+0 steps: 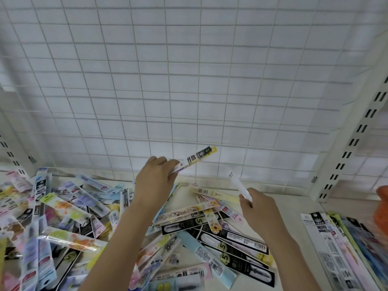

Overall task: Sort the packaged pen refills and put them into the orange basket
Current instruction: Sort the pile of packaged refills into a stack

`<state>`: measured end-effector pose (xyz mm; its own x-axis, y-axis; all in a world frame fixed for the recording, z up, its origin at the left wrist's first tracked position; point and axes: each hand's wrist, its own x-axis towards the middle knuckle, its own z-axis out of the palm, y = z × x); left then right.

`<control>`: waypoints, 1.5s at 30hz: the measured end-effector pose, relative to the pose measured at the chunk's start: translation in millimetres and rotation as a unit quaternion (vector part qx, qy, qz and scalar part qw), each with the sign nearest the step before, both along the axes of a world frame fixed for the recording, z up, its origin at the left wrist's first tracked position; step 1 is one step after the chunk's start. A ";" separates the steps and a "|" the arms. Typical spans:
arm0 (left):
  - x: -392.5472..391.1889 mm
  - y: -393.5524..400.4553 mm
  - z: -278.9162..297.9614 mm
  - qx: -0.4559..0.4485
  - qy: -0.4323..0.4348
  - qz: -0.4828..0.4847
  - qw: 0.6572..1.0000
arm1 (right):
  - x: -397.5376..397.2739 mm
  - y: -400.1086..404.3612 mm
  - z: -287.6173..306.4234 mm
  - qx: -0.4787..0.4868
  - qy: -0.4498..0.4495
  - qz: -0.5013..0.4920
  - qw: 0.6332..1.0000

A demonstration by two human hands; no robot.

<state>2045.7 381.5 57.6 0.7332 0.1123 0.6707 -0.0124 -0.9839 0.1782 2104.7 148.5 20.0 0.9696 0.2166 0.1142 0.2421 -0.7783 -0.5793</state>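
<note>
The packaged pen refills (210,232) lie in a loose, criss-crossed heap on the white shelf (285,198), spreading under and between both forearms and thickest out beyond the left arm, so nothing there is sorted yet. Lifted clear of that heap, the left hand (155,181) has its fingers curled round a yellow-tipped refill pack (199,157), which sticks out past the fingertips toward the white wire grid (189,80) behind; it looks held up like that to read the label and judge its kind. Just beside it, apart and a little nearer the person, the right hand (258,211) pinches a white refill pack (239,183) by its lower end, the rest angled up and toward the left hand, probably so the two packs can be compared. Beyond the right hand, a neat row of packs (333,244) lies side by side, all pointing the same way, which reads as a pile already grouped by type. Past that row, at the very edge of view, an orange shape (382,206) shows, likely the basket, though too little of it is in sight to be sure. A slotted white upright (352,135) rises beyond the right hand, framing the shelf.
</note>
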 end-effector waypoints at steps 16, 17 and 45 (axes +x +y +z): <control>-38.2 18.0 6.7 -0.089 0.039 0.061 0.993 | 28.9 45.5 -14.9 -0.149 0.030 0.066 0.986; -38.9 18.5 5.5 -0.094 0.043 0.060 0.993 | 29.7 45.0 -16.5 -0.153 0.024 0.063 0.986; -68.0 8.3 -13.6 -0.257 0.036 0.016 0.966 | -13.7 8.0 -11.3 -0.067 -0.007 0.022 0.997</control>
<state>1977.7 389.7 43.9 0.7671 0.4396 0.4672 0.0472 -0.7649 0.6424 2091.0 156.6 8.7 0.9574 0.2726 0.0953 0.2849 -0.8371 -0.4670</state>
